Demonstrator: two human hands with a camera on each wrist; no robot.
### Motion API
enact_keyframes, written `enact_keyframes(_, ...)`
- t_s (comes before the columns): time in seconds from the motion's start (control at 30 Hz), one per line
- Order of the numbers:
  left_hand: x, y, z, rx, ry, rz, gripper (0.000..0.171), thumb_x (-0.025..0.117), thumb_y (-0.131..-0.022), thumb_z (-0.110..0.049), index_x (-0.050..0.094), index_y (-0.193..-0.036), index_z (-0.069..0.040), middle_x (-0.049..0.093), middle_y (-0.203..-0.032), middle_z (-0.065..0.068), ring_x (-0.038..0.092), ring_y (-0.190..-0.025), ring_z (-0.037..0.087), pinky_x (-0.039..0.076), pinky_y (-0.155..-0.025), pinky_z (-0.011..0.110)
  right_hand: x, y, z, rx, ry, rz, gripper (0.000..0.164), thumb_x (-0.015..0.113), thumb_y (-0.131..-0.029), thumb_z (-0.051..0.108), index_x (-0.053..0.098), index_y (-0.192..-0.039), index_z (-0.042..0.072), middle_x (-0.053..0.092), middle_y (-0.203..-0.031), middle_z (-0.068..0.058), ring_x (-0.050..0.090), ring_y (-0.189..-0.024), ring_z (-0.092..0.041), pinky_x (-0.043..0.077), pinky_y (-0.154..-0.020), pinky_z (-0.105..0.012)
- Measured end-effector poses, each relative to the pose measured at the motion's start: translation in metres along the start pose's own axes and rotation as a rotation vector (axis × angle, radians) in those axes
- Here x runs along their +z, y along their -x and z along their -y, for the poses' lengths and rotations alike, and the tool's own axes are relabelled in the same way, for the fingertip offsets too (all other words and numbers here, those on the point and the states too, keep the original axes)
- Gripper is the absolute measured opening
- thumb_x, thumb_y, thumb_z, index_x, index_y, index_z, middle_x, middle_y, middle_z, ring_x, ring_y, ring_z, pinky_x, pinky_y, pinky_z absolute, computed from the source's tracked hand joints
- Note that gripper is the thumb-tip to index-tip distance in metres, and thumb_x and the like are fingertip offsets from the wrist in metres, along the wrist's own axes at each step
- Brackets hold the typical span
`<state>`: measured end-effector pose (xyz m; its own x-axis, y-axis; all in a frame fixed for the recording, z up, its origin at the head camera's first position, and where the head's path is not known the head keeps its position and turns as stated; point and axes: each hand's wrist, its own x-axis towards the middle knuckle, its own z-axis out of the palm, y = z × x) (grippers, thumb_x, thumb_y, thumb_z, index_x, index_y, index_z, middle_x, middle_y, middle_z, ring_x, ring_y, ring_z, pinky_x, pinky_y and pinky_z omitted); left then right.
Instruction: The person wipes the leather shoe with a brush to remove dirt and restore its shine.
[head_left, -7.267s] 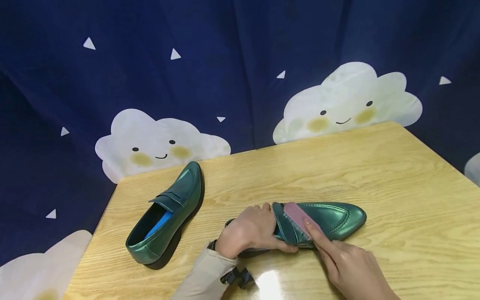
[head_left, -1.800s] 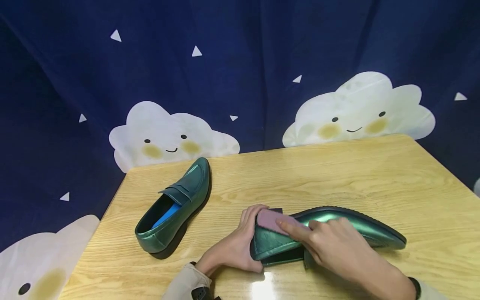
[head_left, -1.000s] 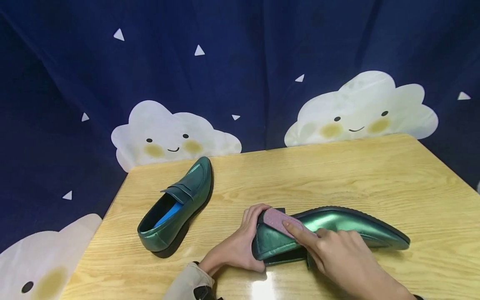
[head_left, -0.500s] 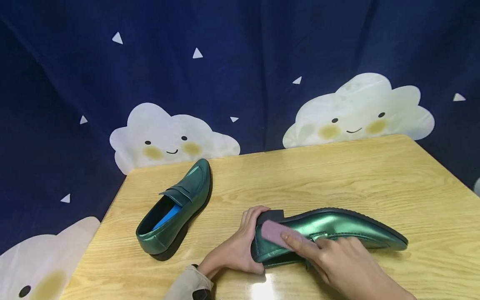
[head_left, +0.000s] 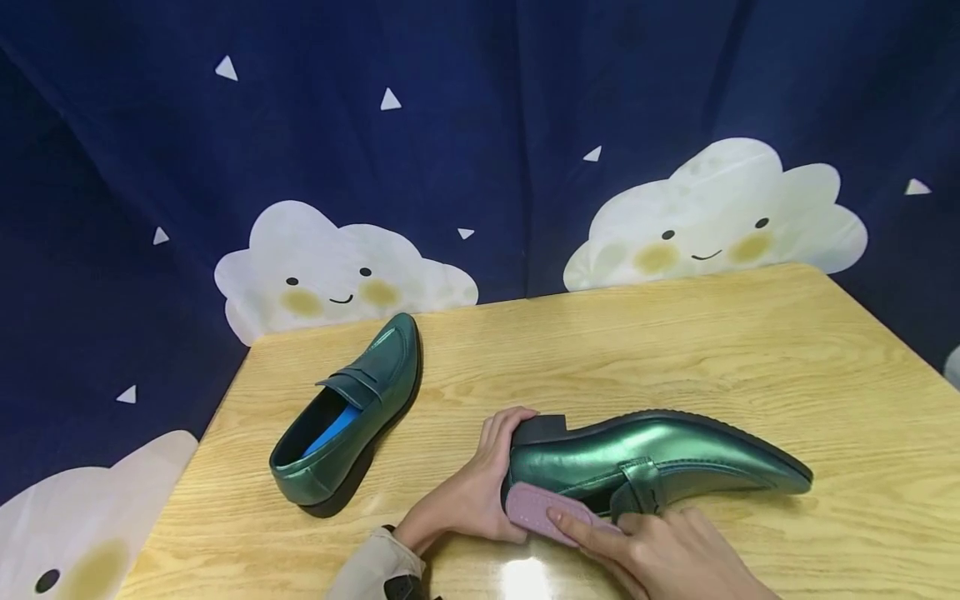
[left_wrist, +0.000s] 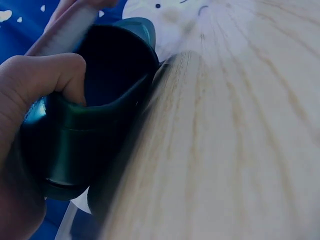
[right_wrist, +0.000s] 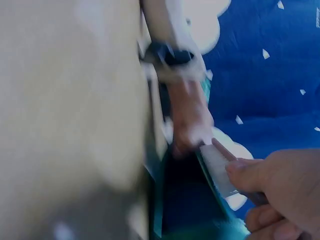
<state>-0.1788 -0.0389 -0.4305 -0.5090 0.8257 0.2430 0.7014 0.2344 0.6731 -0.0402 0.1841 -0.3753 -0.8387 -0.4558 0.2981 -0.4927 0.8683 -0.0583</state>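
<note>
A metallic green loafer (head_left: 637, 450) lies on its side, toe to the right and black sole facing away from me. My left hand (head_left: 480, 492) grips its heel end; in the left wrist view the thumb (left_wrist: 67, 75) hooks over the rim of the opening. My right hand (head_left: 667, 554) holds a pink brush (head_left: 543, 510), index finger along its back. White bristles (right_wrist: 217, 165) show in the right wrist view, against the shoe's edge. In the head view the brush lies at the opening's near rim, close to my left thumb.
The matching green loafer (head_left: 352, 417) stands upright at the left of the wooden table (head_left: 675, 342), a blue insole inside. Behind the table hangs a dark blue curtain (head_left: 450, 125) with cloud prints.
The loafer was upright earlier and now lies on its side; my left hand has shifted to its heel. Over the last second the brush has moved from near the sole down to the opening's rim.
</note>
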Motion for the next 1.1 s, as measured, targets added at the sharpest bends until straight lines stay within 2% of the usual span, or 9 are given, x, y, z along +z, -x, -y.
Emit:
enact_keyframes(0.07,0.0,0.0,0.0,0.003,-0.007,0.0,0.121,0.081,-0.047,-0.018,0.014,-0.147,-0.009,0.021,-0.146,0.006,0.019,-0.134,0.022,0.029,-0.11,0.041,0.002,0.002,0.002,0.035,0.0,0.003,0.053,0.07,-0.083,0.032,0.054,-0.133,0.042,0.026,-0.057,0.018,0.019,-0.047,0.005,0.017,-0.04,-0.018)
enact_keyframes(0.23,-0.002,0.0,-0.001,0.003,-0.004,0.003,0.118,0.077,-0.048,-0.021,0.013,-0.148,-0.01,0.02,-0.147,0.006,0.019,-0.134,0.021,0.029,-0.11,0.04,-0.004,0.005,-0.006,0.256,0.113,-0.082,0.045,0.061,-0.092,0.036,0.051,-0.136,0.044,0.03,-0.056,0.015,0.024,-0.046,-0.001,0.02,-0.04,-0.023)
enact_keyframes(0.3,-0.002,0.001,-0.002,-0.004,-0.011,0.003,0.118,0.077,-0.048,-0.021,0.013,-0.148,-0.01,0.02,-0.147,0.006,0.019,-0.133,0.021,0.029,-0.109,0.04,-0.004,0.006,-0.008,0.232,0.115,-0.081,0.045,0.059,-0.093,0.037,0.05,-0.137,0.042,0.029,-0.056,0.016,0.022,-0.046,0.0,0.019,-0.04,-0.022)
enact_keyframes(0.4,-0.003,0.001,-0.003,-0.019,-0.027,0.01,0.118,0.076,-0.049,-0.021,0.013,-0.148,-0.009,0.02,-0.147,0.006,0.019,-0.133,0.02,0.03,-0.109,0.041,0.0,0.009,-0.003,0.158,0.055,0.032,0.047,0.06,-0.093,0.04,0.048,-0.138,0.044,0.027,-0.056,0.017,0.021,-0.046,0.002,0.02,-0.041,-0.02)
enact_keyframes(0.47,-0.003,0.0,-0.004,-0.03,-0.043,0.017,0.118,0.076,-0.049,-0.021,0.013,-0.148,-0.008,0.02,-0.147,0.006,0.02,-0.133,0.02,0.03,-0.109,0.041,0.002,0.012,0.0,0.174,0.03,0.086,0.053,0.066,-0.088,0.038,0.047,-0.138,0.047,0.026,-0.057,0.019,0.021,-0.045,0.003,0.021,-0.042,-0.02)
enact_keyframes(0.53,-0.003,0.0,-0.005,-0.04,-0.053,0.025,0.119,0.077,-0.05,-0.022,0.012,-0.148,-0.008,0.019,-0.147,0.007,0.02,-0.133,0.02,0.031,-0.108,0.042,0.001,0.015,0.001,0.26,0.047,0.098,0.057,0.069,-0.086,0.038,0.046,-0.137,0.05,0.025,-0.057,0.018,0.02,-0.045,0.002,0.021,-0.043,-0.021)
enact_keyframes(0.67,-0.002,0.0,-0.006,-0.054,-0.073,0.026,0.121,0.079,-0.051,-0.023,0.01,-0.149,-0.012,0.017,-0.148,0.007,0.021,-0.133,0.021,0.033,-0.107,0.042,-0.005,0.021,-0.002,0.436,0.106,0.003,0.073,0.076,-0.078,0.035,0.04,-0.139,0.054,0.02,-0.056,0.018,0.016,-0.046,0.0,0.019,-0.045,-0.022)
enact_keyframes(0.93,-0.002,-0.002,-0.009,-0.069,-0.127,0.053,0.118,0.078,-0.055,-0.027,0.01,-0.15,-0.009,0.016,-0.149,0.007,0.02,-0.135,0.021,0.033,-0.107,0.043,-0.013,0.029,-0.009,0.635,0.083,-0.141,0.066,0.067,-0.086,0.026,0.039,-0.142,0.048,0.025,-0.054,0.011,0.025,-0.043,-0.009,0.021,-0.041,-0.03)
enact_keyframes(1.1,-0.005,-0.003,-0.018,-0.076,-0.285,0.053,0.114,0.076,-0.059,-0.036,0.013,-0.15,-0.006,0.02,-0.15,0.012,0.021,-0.136,0.025,0.031,-0.108,0.044,0.003,0.027,0.006,0.492,0.113,-0.17,0.043,0.052,-0.096,0.043,0.048,-0.138,0.044,0.023,-0.055,0.018,0.019,-0.042,0.001,0.019,-0.041,-0.024)
